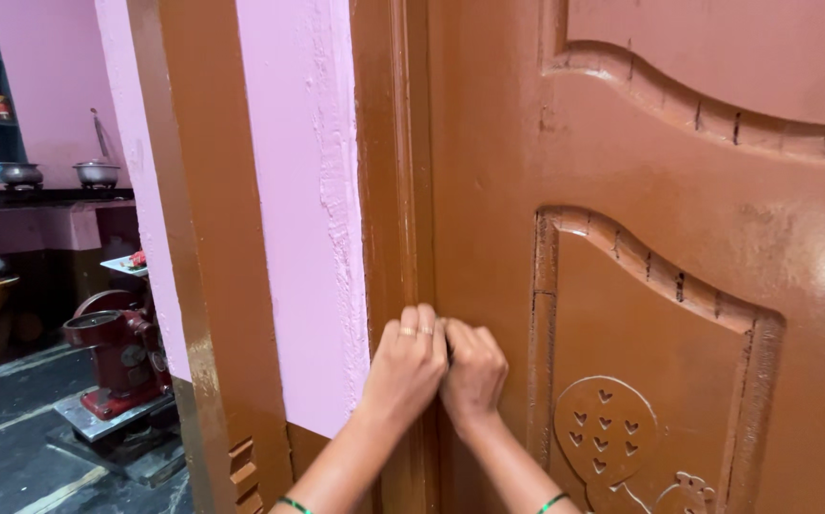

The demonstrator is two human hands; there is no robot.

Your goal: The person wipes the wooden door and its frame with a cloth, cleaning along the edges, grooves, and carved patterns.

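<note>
Hands meet at the brown door's [641,286] left edge beside the frame [389,190]: left hand [408,366] and right hand [472,373] touch, both curled tight over something hidden between them, seemingly a latch.

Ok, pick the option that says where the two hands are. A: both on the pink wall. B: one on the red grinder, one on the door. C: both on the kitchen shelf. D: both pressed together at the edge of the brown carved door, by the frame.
D: the left hand and right hand sit side by side, touching, at the edge of the carved brown door next to the door frame.
</note>
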